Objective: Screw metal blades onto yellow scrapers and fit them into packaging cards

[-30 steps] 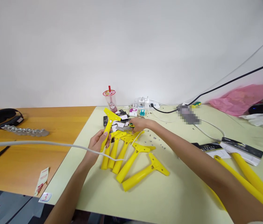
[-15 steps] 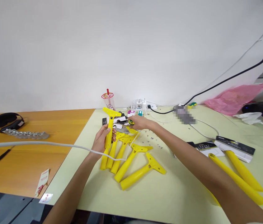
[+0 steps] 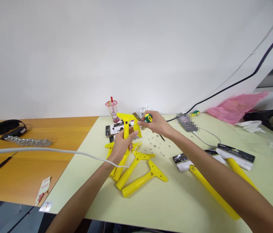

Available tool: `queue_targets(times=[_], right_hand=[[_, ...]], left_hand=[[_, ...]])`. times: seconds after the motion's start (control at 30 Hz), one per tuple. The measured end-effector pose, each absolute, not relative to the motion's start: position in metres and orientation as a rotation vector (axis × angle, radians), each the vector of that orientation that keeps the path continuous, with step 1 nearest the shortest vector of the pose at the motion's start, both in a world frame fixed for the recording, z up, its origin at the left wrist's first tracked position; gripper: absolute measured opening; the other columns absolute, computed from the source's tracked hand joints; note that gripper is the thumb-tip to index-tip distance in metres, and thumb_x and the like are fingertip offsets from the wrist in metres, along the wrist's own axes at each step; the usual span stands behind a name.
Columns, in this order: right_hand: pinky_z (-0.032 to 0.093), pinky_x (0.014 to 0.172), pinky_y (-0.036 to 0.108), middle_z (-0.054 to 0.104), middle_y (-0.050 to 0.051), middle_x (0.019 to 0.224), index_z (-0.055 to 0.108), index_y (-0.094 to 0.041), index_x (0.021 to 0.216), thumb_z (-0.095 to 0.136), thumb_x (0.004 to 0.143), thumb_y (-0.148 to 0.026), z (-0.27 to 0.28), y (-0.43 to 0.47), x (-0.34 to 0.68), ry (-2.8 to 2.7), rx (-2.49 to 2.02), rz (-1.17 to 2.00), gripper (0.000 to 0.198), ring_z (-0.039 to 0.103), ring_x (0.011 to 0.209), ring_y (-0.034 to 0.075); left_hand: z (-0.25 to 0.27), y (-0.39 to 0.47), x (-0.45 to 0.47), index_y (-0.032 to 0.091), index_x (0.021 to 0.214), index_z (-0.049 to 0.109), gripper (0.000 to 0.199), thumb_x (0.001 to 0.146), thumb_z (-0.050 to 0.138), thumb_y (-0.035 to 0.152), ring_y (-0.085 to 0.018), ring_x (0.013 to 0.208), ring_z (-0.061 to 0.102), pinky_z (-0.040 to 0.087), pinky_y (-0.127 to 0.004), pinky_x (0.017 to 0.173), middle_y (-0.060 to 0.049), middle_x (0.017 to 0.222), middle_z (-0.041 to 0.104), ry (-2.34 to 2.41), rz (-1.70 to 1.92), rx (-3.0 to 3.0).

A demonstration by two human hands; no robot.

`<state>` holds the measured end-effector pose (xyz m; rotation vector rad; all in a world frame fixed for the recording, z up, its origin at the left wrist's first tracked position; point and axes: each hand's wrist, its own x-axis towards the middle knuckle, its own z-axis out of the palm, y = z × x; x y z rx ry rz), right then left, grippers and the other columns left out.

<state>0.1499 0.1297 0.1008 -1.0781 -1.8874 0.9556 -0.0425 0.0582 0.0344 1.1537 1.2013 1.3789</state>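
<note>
My left hand [image 3: 121, 147] is closed around a yellow T-shaped scraper handle [image 3: 126, 127], held upright above the table. A flat yellow plate [image 3: 137, 129] stands by its thumb, at the right side of the scraper head. My right hand [image 3: 159, 123] is closed, with a green and yellow screwdriver [image 3: 148, 118] tucked in its fingers. Its fingertips also pinch a thin metal blade [image 3: 137, 116] beside the scraper head. Below my hands lie several more yellow scraper handles [image 3: 137, 186], partly overlapping. Small screws [image 3: 154, 146] are scattered to their right.
A lidded cup [image 3: 113, 111] and black-white packaging cards [image 3: 110, 129] stand behind my left hand. A white cable [image 3: 78, 152] crosses in front of my left forearm. On the right are a phone [image 3: 187, 123], more cards [image 3: 235, 155], long yellow handles [image 3: 214, 192] and a pink bag [image 3: 238, 106].
My left hand has moved right with the scraper handle. My right hand has lifted from the pile behind, now with a metal blade at its fingertips, and the hands are closer together.
</note>
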Motion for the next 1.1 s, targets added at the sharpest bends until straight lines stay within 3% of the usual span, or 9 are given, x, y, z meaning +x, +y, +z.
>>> queue_targets(times=[0.13, 0.3, 0.4, 0.63, 0.87, 1.0, 1.1], right_hand=[[0.034, 0.04, 0.024, 0.057, -0.005, 0.064, 0.062, -0.023, 0.082, 0.091, 0.073, -0.058, 0.097, 0.111, 0.16, -1.788, -1.12, 1.114, 0.047, 0.042, 0.045, 0.009], [0.03, 0.04, 0.024, 0.045, -0.009, 0.049, 0.061, -0.023, 0.077, 0.092, 0.072, -0.06, 0.089, 0.099, 0.168, -1.76, -1.153, 1.27, 0.049, 0.037, 0.04, 0.009], [0.029, 0.039, 0.024, 0.045, -0.008, 0.053, 0.06, -0.023, 0.074, 0.093, 0.072, -0.06, 0.082, 0.099, 0.168, -1.797, -1.133, 1.325, 0.05, 0.036, 0.041, 0.008], [0.034, 0.037, 0.025, 0.066, 0.0, 0.088, 0.065, -0.021, 0.073, 0.088, 0.076, -0.062, 0.068, 0.1, 0.169, -1.917, -1.135, 1.312, 0.047, 0.04, 0.046, 0.007], [0.034, 0.039, 0.025, 0.054, -0.003, 0.068, 0.07, -0.023, 0.077, 0.082, 0.081, -0.067, 0.058, 0.101, 0.169, -1.931, -1.119, 1.315, 0.046, 0.039, 0.047, 0.01], [0.032, 0.043, 0.025, 0.055, -0.003, 0.066, 0.066, -0.022, 0.074, 0.08, 0.083, -0.068, 0.052, 0.098, 0.166, -1.938, -1.105, 1.294, 0.049, 0.038, 0.047, 0.009], [0.037, 0.055, 0.026, 0.059, -0.001, 0.069, 0.066, -0.021, 0.072, 0.074, 0.089, -0.068, 0.048, 0.094, 0.162, -1.978, -1.037, 1.136, 0.05, 0.045, 0.058, 0.012]], left_hand=[[0.033, 0.049, -0.024, 0.017, 0.095, 0.07, 0.053, 0.073, 0.096, 0.057, -0.01, 0.036, 0.042, 0.033, -0.025, 0.041, 0.007, 0.044, 0.05, 1.176, 1.408, 1.119], [0.03, 0.041, -0.021, 0.02, 0.089, 0.065, 0.055, 0.07, 0.097, 0.061, -0.009, 0.035, 0.041, 0.034, -0.024, 0.041, 0.008, 0.043, 0.05, 1.155, 1.476, 1.056], [0.027, 0.038, -0.022, 0.02, 0.089, 0.064, 0.057, 0.069, 0.097, 0.061, -0.009, 0.034, 0.039, 0.032, -0.024, 0.041, 0.008, 0.042, 0.05, 1.144, 1.445, 1.048], [0.015, 0.038, -0.028, 0.018, 0.095, 0.067, 0.059, 0.071, 0.096, 0.064, -0.009, 0.035, 0.041, 0.031, -0.023, 0.041, 0.006, 0.043, 0.052, 1.232, 1.4, 1.069], [0.007, 0.038, -0.033, 0.017, 0.098, 0.073, 0.051, 0.076, 0.095, 0.057, -0.009, 0.036, 0.044, 0.033, -0.023, 0.041, 0.005, 0.047, 0.055, 1.276, 1.405, 1.133], [0.008, 0.037, -0.031, 0.016, 0.097, 0.073, 0.051, 0.073, 0.097, 0.054, -0.008, 0.036, 0.043, 0.031, -0.023, 0.04, 0.005, 0.049, 0.057, 1.268, 1.396, 1.145], [0.009, 0.037, -0.029, 0.016, 0.098, 0.073, 0.053, 0.069, 0.099, 0.052, -0.008, 0.037, 0.044, 0.032, -0.023, 0.04, 0.005, 0.051, 0.057, 1.228, 1.397, 1.108]])
